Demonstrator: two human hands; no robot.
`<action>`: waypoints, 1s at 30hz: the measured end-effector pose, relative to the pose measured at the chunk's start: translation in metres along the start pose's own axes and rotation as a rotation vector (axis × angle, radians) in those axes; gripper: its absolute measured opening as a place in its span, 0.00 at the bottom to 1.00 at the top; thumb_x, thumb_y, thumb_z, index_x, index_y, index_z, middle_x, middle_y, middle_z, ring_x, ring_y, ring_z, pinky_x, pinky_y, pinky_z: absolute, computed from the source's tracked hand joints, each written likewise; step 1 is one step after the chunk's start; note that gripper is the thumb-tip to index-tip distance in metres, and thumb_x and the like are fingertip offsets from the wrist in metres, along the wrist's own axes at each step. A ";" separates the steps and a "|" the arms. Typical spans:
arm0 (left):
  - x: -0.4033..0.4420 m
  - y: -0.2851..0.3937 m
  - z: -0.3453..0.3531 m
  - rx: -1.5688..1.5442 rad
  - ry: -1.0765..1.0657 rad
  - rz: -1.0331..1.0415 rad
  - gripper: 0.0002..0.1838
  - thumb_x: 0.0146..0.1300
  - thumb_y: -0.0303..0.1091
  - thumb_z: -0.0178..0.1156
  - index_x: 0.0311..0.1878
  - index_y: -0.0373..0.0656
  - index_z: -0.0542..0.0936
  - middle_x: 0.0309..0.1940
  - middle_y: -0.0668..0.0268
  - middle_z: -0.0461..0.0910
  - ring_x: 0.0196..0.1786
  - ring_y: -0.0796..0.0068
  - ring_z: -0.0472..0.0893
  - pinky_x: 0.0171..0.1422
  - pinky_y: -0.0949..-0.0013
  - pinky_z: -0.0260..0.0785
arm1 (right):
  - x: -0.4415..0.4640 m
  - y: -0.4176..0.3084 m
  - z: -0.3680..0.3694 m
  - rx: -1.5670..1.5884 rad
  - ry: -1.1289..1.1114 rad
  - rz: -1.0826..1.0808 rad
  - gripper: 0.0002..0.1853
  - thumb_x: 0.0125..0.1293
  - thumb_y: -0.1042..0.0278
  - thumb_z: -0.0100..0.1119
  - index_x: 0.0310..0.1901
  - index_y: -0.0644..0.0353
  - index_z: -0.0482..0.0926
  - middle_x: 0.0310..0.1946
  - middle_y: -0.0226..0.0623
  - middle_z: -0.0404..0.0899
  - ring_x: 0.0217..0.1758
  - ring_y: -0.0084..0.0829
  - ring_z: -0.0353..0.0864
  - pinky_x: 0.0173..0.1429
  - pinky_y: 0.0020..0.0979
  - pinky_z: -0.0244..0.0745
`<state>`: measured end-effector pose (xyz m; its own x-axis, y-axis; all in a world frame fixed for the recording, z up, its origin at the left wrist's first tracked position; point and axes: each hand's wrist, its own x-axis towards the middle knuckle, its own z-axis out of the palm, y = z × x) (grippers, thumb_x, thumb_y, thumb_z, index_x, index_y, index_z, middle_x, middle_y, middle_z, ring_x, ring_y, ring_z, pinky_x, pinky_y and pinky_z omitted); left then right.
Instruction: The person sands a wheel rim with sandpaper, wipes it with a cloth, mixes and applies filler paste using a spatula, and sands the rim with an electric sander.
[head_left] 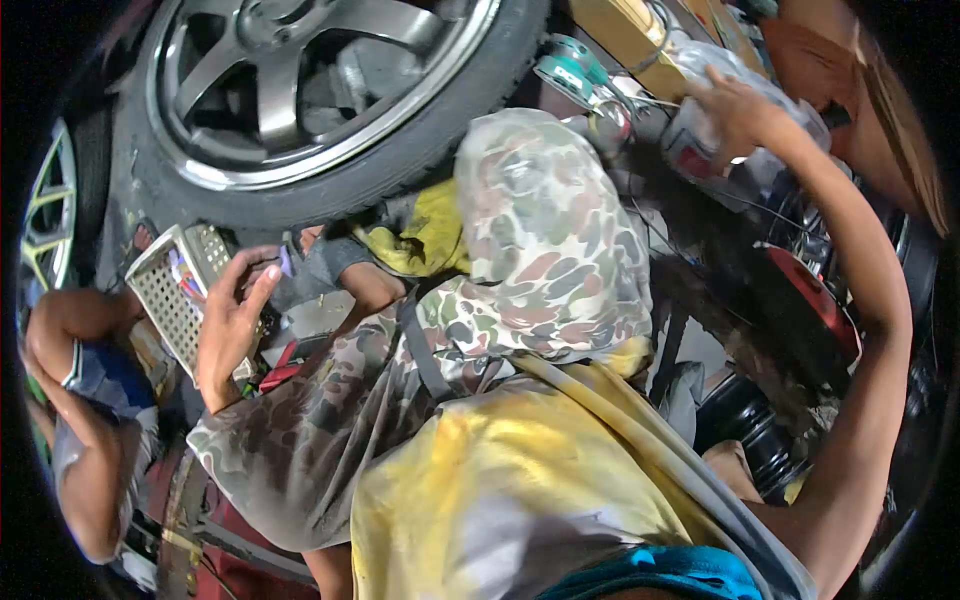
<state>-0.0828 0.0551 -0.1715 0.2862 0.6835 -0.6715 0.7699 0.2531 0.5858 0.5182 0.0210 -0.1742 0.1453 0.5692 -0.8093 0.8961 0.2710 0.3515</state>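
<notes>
My left hand (236, 318) is raised on the left with its fingers curled. A small purple piece (287, 262) shows at its fingertips; I cannot make out its kind. Beside that hand is a cream perforated plastic basket (165, 318) with small colourful things in it. My right hand (738, 112) stretches to the upper right, slightly blurred, fingers apart. It is over a clear plastic bag (700, 58) and a translucent container (690, 150); whether it touches them I cannot tell. Near it is a teal power tool (572, 68).
A large tyre (130, 160) on a grey alloy rim (275, 95) lies ahead. Yellow cloth (430, 235) is by my camouflage-clad knee. Another person (100, 420) sits at the left edge. A cardboard box (625, 40), a red-and-black item (810, 300) and cables lie to the right.
</notes>
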 end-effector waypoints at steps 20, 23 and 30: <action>-0.053 -0.143 0.042 -0.042 0.521 -0.234 0.29 0.67 0.46 0.72 0.61 0.32 0.81 0.50 0.45 0.87 0.52 0.52 0.87 0.58 0.60 0.76 | -0.092 -0.324 -0.279 0.556 0.742 -1.105 0.59 0.23 0.84 0.80 0.69 0.44 0.75 0.58 0.40 0.71 0.65 0.46 0.75 0.63 0.41 0.77; -0.066 -0.197 0.072 -0.301 0.614 -0.169 0.27 0.68 0.37 0.68 0.65 0.33 0.77 0.52 0.45 0.85 0.55 0.55 0.86 0.60 0.61 0.76 | -0.044 -0.415 -0.266 0.555 0.744 -1.286 0.55 0.31 0.71 0.87 0.69 0.57 0.73 0.59 0.49 0.69 0.62 0.52 0.72 0.67 0.45 0.74; -0.044 -0.223 0.121 -0.603 0.837 -0.070 0.61 0.45 0.34 0.82 0.81 0.36 0.57 0.74 0.41 0.67 0.76 0.45 0.69 0.81 0.55 0.61 | 0.029 -0.561 -0.214 0.165 0.910 -1.326 0.45 0.45 0.68 0.78 0.70 0.57 0.74 0.61 0.40 0.71 0.62 0.46 0.73 0.62 0.42 0.76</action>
<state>-0.1988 -0.1142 -0.3274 -0.4145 0.8531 -0.3170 0.2901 0.4540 0.8425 -0.0699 0.0514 -0.2943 -0.9580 0.2787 0.0675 0.2236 0.8735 -0.4323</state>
